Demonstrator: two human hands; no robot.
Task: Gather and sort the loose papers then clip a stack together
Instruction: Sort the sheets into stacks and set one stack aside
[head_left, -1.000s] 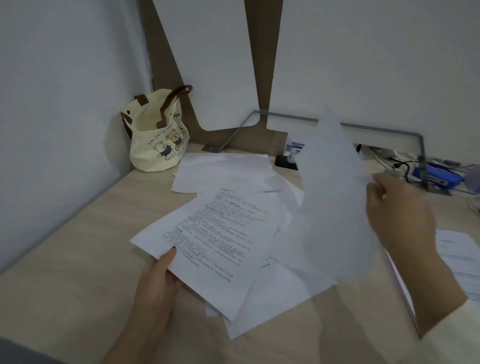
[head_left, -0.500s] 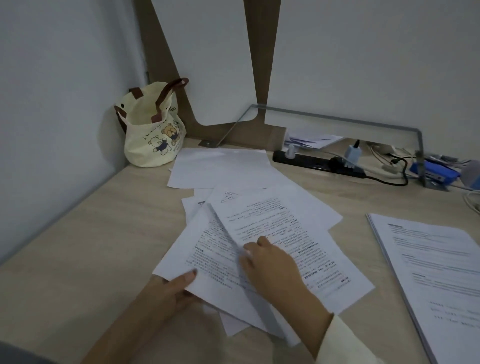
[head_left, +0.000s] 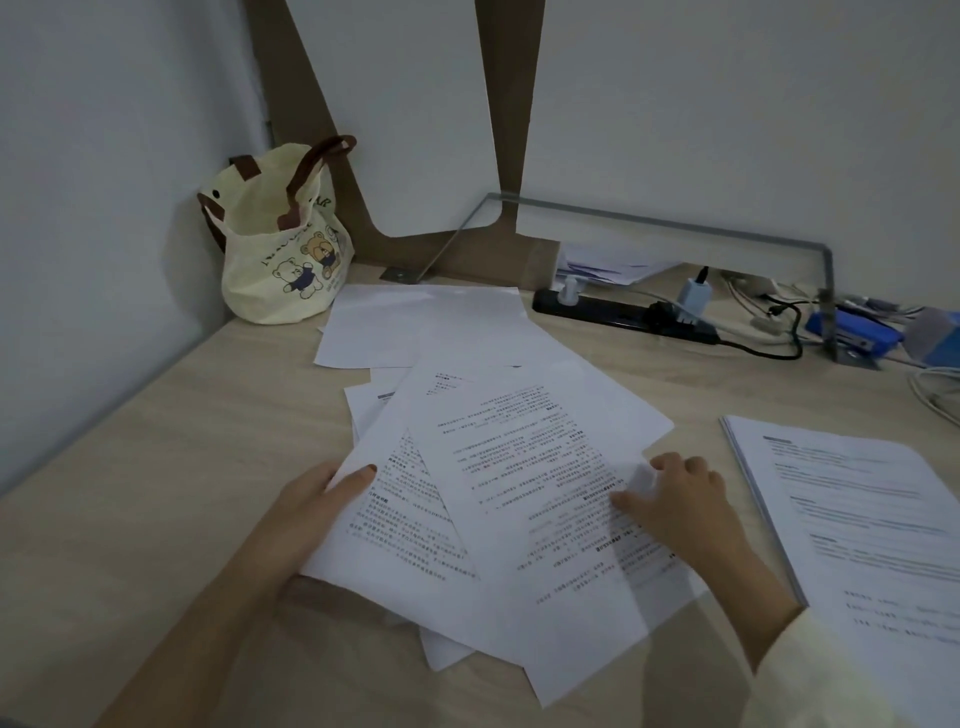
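Observation:
Several loose printed sheets (head_left: 519, 467) lie fanned and overlapping in the middle of the wooden desk (head_left: 156, 467). My left hand (head_left: 306, 514) holds the left edge of the pile, thumb on top of a sheet and fingers underneath. My right hand (head_left: 675, 499) is at the right edge of the top sheet, thumb on the paper and fingers curled at its lifted edge. A neat stack of printed pages (head_left: 862, 519) lies to the right. More blank sheets (head_left: 415, 322) lie behind the pile. No clip is visible.
A cream tote bag with bear prints (head_left: 280, 249) stands in the back left corner. A black power strip (head_left: 623, 314) with plugs and cables runs along the back. A blue stapler (head_left: 852, 332) sits at the back right under a metal frame (head_left: 675, 223).
The sheet my right hand held up a second ago now lies on the pile. My right hand has moved from the pile's middle to the top sheet's right edge. My left hand still holds the left edge.

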